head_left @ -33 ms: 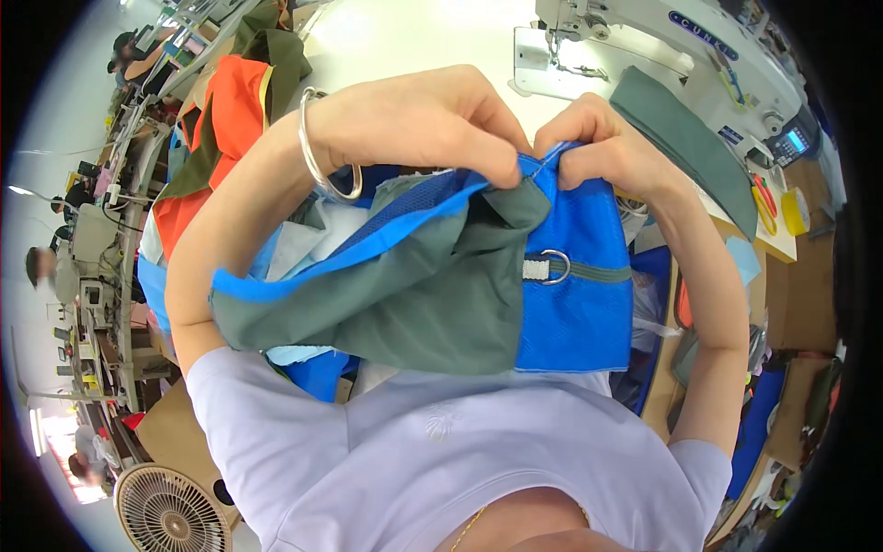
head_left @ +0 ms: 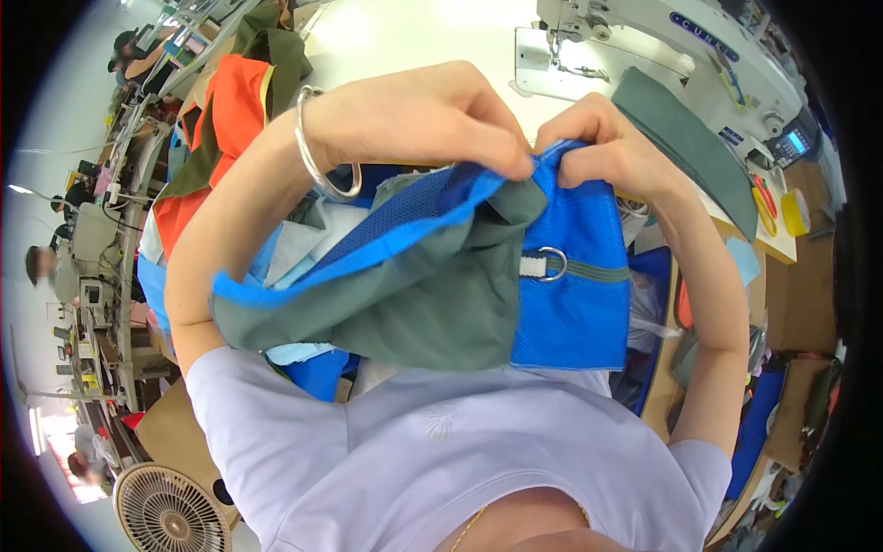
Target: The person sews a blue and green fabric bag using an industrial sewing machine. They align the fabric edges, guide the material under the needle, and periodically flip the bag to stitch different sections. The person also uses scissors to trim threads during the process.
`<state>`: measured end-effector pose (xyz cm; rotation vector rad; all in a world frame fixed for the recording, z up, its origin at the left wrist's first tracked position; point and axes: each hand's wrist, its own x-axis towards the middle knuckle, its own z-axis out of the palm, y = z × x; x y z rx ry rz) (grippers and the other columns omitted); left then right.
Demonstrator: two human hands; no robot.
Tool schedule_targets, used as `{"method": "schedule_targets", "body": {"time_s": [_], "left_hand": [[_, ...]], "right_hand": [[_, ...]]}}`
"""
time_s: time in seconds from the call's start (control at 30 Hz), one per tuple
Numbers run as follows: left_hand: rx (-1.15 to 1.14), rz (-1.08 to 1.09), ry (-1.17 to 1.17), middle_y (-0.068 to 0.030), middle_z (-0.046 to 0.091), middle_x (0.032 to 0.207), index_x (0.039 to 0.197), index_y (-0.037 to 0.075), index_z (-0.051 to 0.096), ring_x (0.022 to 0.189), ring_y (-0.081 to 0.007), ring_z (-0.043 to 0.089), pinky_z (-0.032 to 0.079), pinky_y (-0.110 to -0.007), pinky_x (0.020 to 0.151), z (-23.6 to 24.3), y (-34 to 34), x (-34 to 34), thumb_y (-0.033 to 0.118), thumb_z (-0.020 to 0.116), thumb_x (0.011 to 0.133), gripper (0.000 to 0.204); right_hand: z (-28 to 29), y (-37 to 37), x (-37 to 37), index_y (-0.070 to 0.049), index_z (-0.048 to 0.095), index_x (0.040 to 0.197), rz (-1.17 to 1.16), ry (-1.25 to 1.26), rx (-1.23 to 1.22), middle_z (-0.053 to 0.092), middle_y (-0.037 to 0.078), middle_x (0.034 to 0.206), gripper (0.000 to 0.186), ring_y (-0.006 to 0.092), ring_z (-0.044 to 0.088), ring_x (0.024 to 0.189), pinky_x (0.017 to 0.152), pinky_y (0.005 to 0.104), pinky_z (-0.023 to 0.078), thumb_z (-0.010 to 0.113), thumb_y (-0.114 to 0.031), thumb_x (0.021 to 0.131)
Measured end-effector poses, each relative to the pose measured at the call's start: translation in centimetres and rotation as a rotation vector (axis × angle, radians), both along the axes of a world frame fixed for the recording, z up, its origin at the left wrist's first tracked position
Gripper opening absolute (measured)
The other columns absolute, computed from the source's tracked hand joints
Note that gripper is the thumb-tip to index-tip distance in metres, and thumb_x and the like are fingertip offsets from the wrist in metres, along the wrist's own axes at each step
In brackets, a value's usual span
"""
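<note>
A sewn blue and grey-green fabric piece [head_left: 432, 313] hangs between my hands, in front of my chest. Its blue panel at the right carries a metal D-ring [head_left: 554, 264] on a short white tab, beside a green strip. Dark blue mesh shows inside the open upper edge. My left hand [head_left: 423, 124] is closed, thumb and fingers pinching the blue top edge. Right beside it, my right hand [head_left: 598, 143] grips the same edge at the corner of the blue panel. The two pinches nearly touch; some fingertips are hidden.
A sewing machine [head_left: 681, 46] stands beyond my hands on a pale table [head_left: 386, 46]. Green fabric [head_left: 685, 147], scissors [head_left: 763, 202] and yellow tape [head_left: 795, 212] lie at the right. Orange fabric [head_left: 237, 106] is piled at the left, above a fan [head_left: 173, 520]. Other people sit far left.
My left thumb has moved slightly right along the blue edge, closer to my right hand. The edge has turned a little, showing more mesh. My right hand keeps its grip.
</note>
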<state>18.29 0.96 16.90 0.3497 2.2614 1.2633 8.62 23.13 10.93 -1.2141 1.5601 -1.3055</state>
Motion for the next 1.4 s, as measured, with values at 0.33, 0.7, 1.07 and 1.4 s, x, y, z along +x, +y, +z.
{"method": "schedule_targets", "body": {"time_s": [0.33, 0.7, 1.07, 1.4], "left_hand": [[-0.165, -0.029, -0.021, 0.0046, 0.066, 0.083, 0.098, -0.002, 0.071, 0.074, -0.0010, 0.058, 0.046, -0.021, 0.066, 0.7, -2.9, -0.9, 0.025, 0.078, 0.089, 0.029], [0.718, 0.598, 0.446, -0.0142, 0.075, 0.104, 0.108, -0.005, 0.070, 0.091, -0.0221, 0.072, 0.059, -0.033, 0.087, 6.4, -11.0, 1.7, 0.014, 0.060, 0.098, 0.023], [1.056, 0.270, 0.479, -0.0134, 0.074, 0.096, 0.106, -0.003, 0.070, 0.080, -0.0216, 0.070, 0.061, -0.032, 0.077, 7.4, -9.8, -1.0, 0.023, 0.057, 0.101, 0.029], [0.972, 0.733, 0.617, -0.0114, 0.072, 0.099, 0.105, 0.001, 0.070, 0.089, -0.0242, 0.067, 0.057, -0.040, 0.083, 3.9, -8.5, -2.5, 0.038, 0.059, 0.098, 0.040]], "right_hand": [[1.0, -2.2, 0.6, -0.002, 0.074, 0.106, -0.276, 0.636, -0.197, 0.072, 0.001, 0.094, 0.020, 0.0067, 0.062, 0.087, 0.079, 0.0241, 0.050, 0.072, -0.011, 0.087], [-3.2, 1.4, -0.1, -0.001, 0.077, 0.090, -0.643, 0.258, -0.376, 0.071, 0.002, 0.078, 0.031, 0.0059, 0.062, 0.072, 0.066, 0.0222, 0.049, 0.070, -0.030, 0.097], [-2.7, -3.4, -0.2, -0.004, 0.069, 0.108, -0.736, 0.063, -0.326, 0.069, 0.005, 0.102, 0.026, 0.0133, 0.064, 0.097, 0.086, 0.0306, 0.050, 0.063, -0.029, 0.101], [-2.1, -2.1, -2.9, -0.009, 0.062, 0.134, -0.527, -0.854, -0.673, 0.067, 0.006, 0.127, 0.036, 0.0179, 0.063, 0.116, 0.102, 0.0365, 0.048, 0.060, -0.026, 0.102]]}}
